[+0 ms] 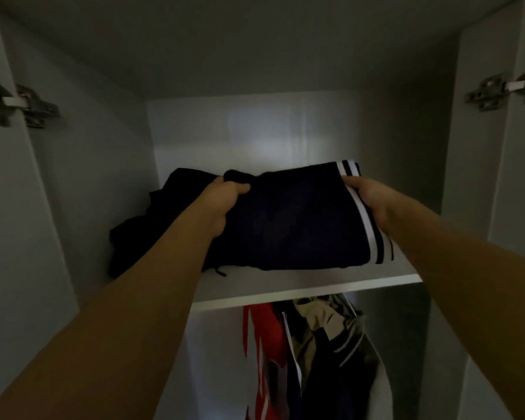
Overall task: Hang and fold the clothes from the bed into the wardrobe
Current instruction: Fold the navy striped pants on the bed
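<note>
A folded dark navy garment with white side stripes (294,219) lies on the wardrobe's upper shelf (285,289). My left hand (222,204) grips its left edge, thumb over the top. My right hand (367,198) holds its right edge beside the stripes, with the fingers hidden behind the cloth. A second dark garment (152,219) lies bunched on the shelf to the left, partly under my left forearm.
Below the shelf hang several clothes, among them a red one (264,353) and an olive jacket (334,338). Both wardrobe doors stand open, with metal hinges at the left (28,106) and right (494,90). The shelf compartment above the garments is tall.
</note>
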The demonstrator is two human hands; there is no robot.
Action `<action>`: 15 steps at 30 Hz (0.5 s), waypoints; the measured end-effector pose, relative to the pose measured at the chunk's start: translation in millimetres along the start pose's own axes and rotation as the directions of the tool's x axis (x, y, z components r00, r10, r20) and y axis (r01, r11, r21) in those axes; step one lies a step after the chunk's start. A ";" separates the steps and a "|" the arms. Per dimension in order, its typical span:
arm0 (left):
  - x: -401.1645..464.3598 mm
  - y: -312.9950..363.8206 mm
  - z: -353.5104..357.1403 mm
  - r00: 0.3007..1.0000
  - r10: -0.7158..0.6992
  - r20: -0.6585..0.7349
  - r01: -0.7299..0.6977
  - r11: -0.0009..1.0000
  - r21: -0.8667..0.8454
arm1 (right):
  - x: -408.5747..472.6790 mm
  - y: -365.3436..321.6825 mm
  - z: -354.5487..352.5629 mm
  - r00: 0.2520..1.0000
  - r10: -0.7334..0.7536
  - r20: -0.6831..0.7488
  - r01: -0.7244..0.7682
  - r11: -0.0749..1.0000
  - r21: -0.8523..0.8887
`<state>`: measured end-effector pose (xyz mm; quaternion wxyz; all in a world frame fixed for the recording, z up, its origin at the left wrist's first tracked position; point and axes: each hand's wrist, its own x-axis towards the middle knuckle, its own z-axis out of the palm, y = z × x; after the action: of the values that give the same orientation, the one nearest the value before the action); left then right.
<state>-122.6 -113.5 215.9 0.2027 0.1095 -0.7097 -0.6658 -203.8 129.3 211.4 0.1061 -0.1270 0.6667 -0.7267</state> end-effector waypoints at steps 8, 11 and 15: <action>66.5 34.3 21.7 0.989 0.105 -0.101 -0.104 0.994 0.020 | 76.8 -36.3 -11.6 0.992 -0.091 0.088 0.089 0.996 0.028; 88.9 40.0 27.1 0.983 0.125 -0.132 -0.122 0.992 0.036 | 107.1 -45.9 -15.1 0.986 -0.113 0.125 0.112 0.994 0.014; 127.7 50.2 27.7 0.977 0.140 -0.164 -0.133 0.990 0.047 | 153.2 -58.1 -7.3 0.981 -0.115 0.155 0.116 0.993 0.003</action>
<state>-243.0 -138.4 282.8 0.3045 0.1194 -0.7080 -0.6259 -350.1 91.7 275.3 0.1146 -0.2219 0.6502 -0.7175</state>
